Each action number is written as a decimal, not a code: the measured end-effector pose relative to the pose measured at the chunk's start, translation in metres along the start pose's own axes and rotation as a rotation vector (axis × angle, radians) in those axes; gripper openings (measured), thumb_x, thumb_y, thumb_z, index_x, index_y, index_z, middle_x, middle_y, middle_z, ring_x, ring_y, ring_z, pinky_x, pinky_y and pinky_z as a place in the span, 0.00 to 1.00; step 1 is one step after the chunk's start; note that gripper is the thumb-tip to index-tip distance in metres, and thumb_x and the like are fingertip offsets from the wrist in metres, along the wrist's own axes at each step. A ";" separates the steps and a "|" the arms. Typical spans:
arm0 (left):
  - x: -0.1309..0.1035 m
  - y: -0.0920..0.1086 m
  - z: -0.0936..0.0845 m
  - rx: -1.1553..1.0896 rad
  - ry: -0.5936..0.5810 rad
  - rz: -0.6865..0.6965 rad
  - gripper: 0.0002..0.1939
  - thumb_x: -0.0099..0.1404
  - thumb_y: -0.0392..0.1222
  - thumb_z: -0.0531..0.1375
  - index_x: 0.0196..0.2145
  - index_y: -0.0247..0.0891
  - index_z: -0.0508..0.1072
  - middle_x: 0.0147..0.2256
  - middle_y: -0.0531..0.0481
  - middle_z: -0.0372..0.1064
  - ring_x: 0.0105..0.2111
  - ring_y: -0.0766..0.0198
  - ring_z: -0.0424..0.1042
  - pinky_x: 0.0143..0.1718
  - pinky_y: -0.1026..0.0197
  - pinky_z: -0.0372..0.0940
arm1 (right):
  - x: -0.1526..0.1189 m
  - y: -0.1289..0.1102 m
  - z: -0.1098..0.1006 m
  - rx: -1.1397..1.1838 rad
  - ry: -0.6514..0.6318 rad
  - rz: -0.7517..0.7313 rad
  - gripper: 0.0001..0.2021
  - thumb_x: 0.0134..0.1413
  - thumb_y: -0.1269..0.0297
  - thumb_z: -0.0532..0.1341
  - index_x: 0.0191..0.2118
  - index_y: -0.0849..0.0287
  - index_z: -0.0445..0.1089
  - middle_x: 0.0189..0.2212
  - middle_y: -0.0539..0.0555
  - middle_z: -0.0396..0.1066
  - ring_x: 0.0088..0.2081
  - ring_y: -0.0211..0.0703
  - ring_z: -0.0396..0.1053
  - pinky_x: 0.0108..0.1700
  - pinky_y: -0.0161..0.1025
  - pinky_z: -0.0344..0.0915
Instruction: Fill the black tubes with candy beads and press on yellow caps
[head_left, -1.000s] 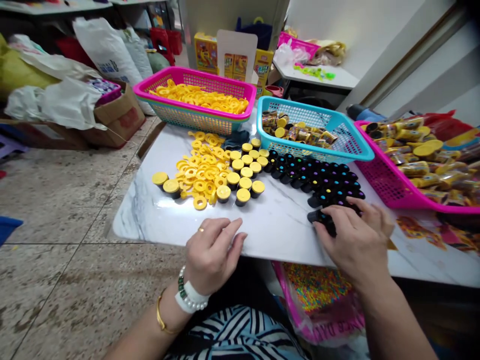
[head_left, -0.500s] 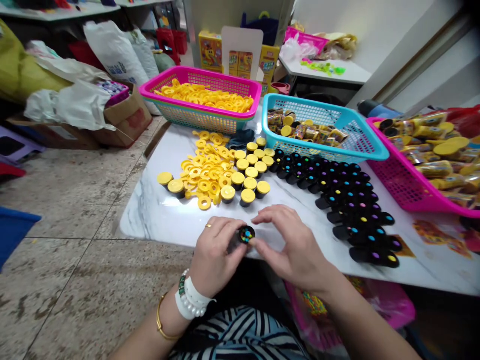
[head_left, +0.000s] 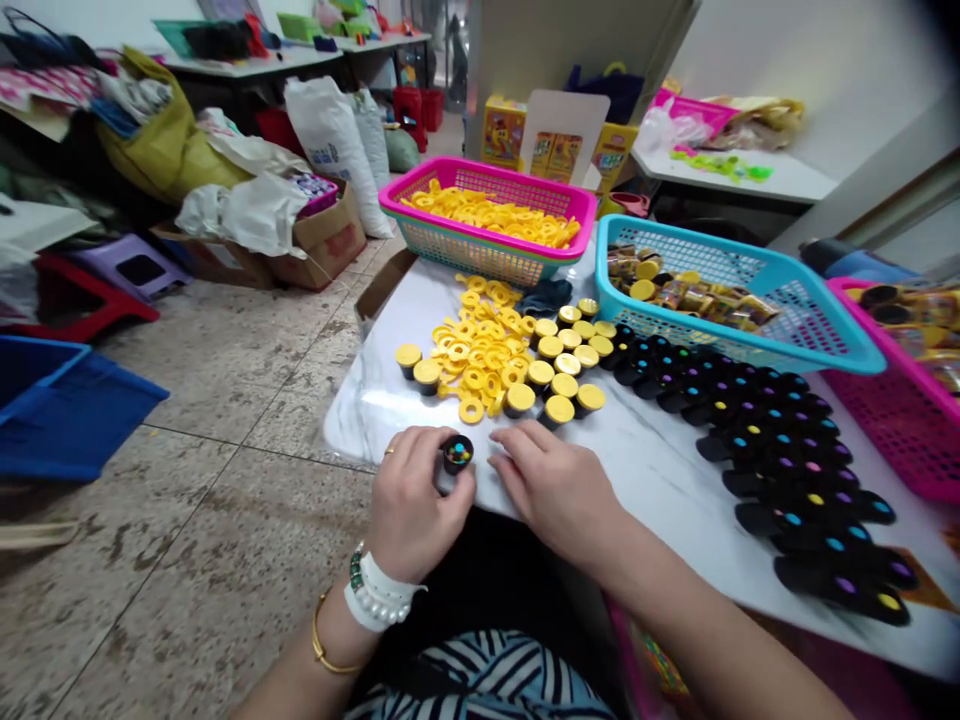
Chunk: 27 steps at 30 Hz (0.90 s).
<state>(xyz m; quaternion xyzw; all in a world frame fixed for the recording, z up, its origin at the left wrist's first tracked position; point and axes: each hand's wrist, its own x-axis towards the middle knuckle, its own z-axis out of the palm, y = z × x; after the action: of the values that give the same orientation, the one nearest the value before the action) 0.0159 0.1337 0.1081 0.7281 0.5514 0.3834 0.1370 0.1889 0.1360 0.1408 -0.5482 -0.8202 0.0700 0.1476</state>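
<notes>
My left hand (head_left: 416, 495) grips a small black cup (head_left: 458, 454) with coloured bits inside, its opening facing up. Just right of it, my right hand (head_left: 551, 480) has its thumb and fingers apart, with nothing visible between them. Beyond my hands lie a heap of yellow rings with tabs (head_left: 484, 350) and several black cups with yellow lids (head_left: 559, 410). Rows of black pieces with coloured dots (head_left: 787, 430) spread over the right part of the white table (head_left: 360, 410).
A pink basket (head_left: 394, 200) of yellow rings stands at the table's back. A blue basket (head_left: 817, 255) holds small wrapped tubes; another pink basket (head_left: 892, 430) is at the right. A blue bin (head_left: 75, 410) stands on the floor at the left.
The view has swung left. The black cup and my left hand have moved away from my right hand, whose fingers have drawn back from the cup.
</notes>
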 end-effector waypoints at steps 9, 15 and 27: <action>-0.013 -0.013 -0.013 0.000 0.052 0.026 0.13 0.62 0.36 0.61 0.45 0.36 0.70 0.40 0.45 0.70 0.43 0.56 0.68 0.47 0.52 0.65 | -0.006 -0.010 0.014 -0.188 -0.034 -0.096 0.13 0.65 0.62 0.54 0.49 0.56 0.71 0.32 0.53 0.70 0.31 0.43 0.70 0.27 0.37 0.59; -0.016 0.000 -0.005 -0.042 -0.101 0.074 0.12 0.62 0.36 0.60 0.45 0.36 0.71 0.40 0.44 0.70 0.43 0.54 0.66 0.47 0.49 0.64 | -0.062 0.018 0.004 -0.040 0.100 0.076 0.08 0.64 0.61 0.56 0.40 0.57 0.71 0.40 0.55 0.70 0.35 0.40 0.71 0.35 0.35 0.64; -0.006 0.023 0.022 -0.155 -0.194 0.137 0.12 0.61 0.38 0.62 0.44 0.37 0.71 0.39 0.46 0.73 0.42 0.54 0.67 0.45 0.50 0.61 | -0.043 0.033 -0.018 0.060 -0.169 0.409 0.12 0.53 0.61 0.63 0.42 0.59 0.67 0.36 0.54 0.70 0.31 0.44 0.69 0.32 0.39 0.62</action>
<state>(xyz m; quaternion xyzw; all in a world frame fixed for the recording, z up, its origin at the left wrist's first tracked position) 0.0471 0.1248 0.1054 0.7848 0.4536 0.3611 0.2190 0.2384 0.1087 0.1418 -0.6906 -0.6990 0.1685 0.0772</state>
